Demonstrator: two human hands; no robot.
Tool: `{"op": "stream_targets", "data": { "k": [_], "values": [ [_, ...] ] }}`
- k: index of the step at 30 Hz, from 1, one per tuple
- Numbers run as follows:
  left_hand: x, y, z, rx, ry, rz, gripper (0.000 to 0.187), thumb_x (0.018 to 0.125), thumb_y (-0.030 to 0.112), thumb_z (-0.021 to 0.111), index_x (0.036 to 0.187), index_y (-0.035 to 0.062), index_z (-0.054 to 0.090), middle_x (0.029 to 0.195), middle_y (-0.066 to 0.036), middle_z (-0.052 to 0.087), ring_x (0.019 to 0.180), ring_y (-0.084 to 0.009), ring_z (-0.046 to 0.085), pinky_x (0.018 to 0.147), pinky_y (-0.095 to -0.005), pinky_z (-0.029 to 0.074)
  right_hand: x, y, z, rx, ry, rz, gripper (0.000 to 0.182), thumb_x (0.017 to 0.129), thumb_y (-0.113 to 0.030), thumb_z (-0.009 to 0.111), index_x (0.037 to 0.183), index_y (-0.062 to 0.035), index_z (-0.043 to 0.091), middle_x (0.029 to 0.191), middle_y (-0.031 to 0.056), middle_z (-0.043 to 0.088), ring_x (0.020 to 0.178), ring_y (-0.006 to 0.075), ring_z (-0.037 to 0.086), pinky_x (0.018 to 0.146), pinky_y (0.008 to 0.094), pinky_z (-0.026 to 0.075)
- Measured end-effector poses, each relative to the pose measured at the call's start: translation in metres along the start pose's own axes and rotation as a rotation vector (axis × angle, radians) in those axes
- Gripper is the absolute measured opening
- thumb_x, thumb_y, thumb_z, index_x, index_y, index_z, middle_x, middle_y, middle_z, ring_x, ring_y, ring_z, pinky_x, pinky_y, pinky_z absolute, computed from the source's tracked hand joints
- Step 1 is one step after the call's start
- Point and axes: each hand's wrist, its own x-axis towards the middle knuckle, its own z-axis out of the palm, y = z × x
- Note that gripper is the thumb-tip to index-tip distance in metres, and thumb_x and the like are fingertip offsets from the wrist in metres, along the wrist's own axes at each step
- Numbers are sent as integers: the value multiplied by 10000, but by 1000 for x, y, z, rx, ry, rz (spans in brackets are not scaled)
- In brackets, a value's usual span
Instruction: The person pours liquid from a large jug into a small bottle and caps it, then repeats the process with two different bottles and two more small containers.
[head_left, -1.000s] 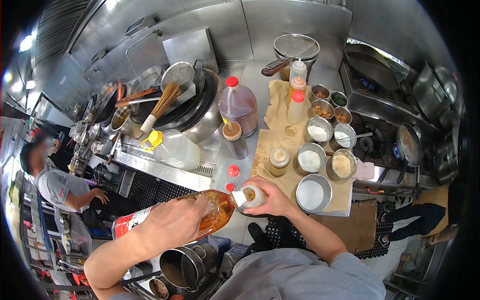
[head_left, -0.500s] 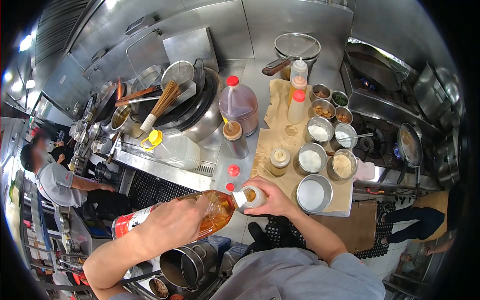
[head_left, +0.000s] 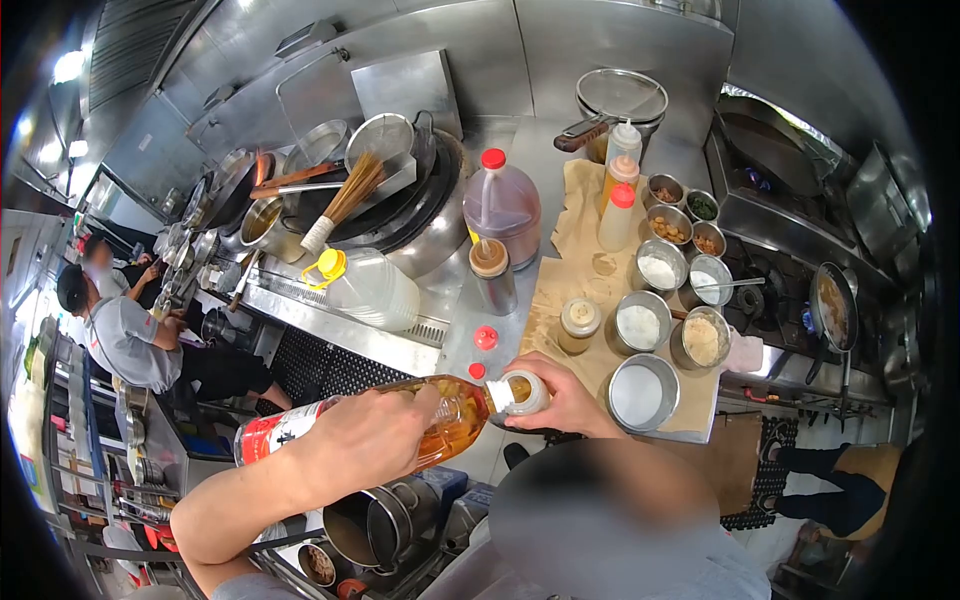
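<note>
My left hand [head_left: 375, 432] is wrapped round a large clear bottle [head_left: 455, 415] of amber liquid with a red and white label. The bottle lies tilted, its neck pointing right. My right hand [head_left: 568, 393] grips a small translucent squeeze bottle [head_left: 531, 396] with its top off, and the large bottle's neck is right at its mouth. Just beyond, a red screw cap [head_left: 485, 337] and a smaller red cap [head_left: 477, 370] rest on the steel counter. A short jar of tan liquid [head_left: 578, 325] stands on brown paper [head_left: 560, 290] close to my right hand.
Steel bowls of powders and chopped food, such as one of tan powder [head_left: 702, 338], cover the paper's right side. Behind stand a red-capped jug [head_left: 502, 210], squeeze bottles and a wok [head_left: 400, 220]. A pan [head_left: 830, 305] sits by the burners. Other people stand at left and right.
The view has shifted, so the counter sits slightly further right. The large bottle's neck stays at the squeeze bottle's mouth. At left, the co-worker has changed pose and a second person shows behind.
</note>
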Motion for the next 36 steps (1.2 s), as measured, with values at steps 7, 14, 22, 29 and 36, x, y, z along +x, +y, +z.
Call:
{"op": "stream_targets", "data": {
  "k": [7, 14, 22, 29, 36],
  "values": [
    [2, 1, -1, 18, -5, -30, 194, 870, 111, 589, 979, -32, 515, 627, -238, 616, 629, -433, 655, 577, -507, 541, 1, 3, -1, -31, -4, -26, 613, 650, -135, 908, 1178, -34, 612, 1163, 100, 602, 1093, 229, 583, 963, 353, 448],
    [4, -1, 0, 21, 2, 11, 193, 878, 120, 590, 972, -31, 517, 647, -240, 620, 630, -428, 650, 582, -504, 538, 0, 0, -2, -15, -1, -9, 581, 681, -155, 885, 1189, -31, 630, 1175, 103, 609, 1110, 242, 587, 975, 351, 451],
    [5, 3, -4, 27, -46, -50, 190, 871, 117, 594, 950, -34, 512, 652, -240, 619, 643, -435, 648, 589, -498, 538, 0, 1, -2, -32, -3, -13, 587, 682, -152, 887, 1192, -23, 627, 1180, 105, 611, 1112, 246, 587, 976, 356, 453],
    [5, 0, -2, 14, -5, 9, 183, 855, 95, 597, 949, -38, 513, 660, -241, 621, 656, -435, 652, 598, -496, 542, 0, 3, -3, -41, -15, -28, 597, 680, -154, 888, 1199, -25, 623, 1179, 105, 612, 1102, 251, 586, 968, 357, 456],
    [6, 4, -7, 28, -105, -66, 286, 863, 149, 625, 1017, -69, 523, 765, -255, 668, 729, -421, 685, 650, -479, 571, 0, 1, -4, -39, -14, -41, 593, 680, -160, 886, 1200, -36, 629, 1167, 99, 613, 1099, 249, 587, 966, 356, 457]
  ]
}}
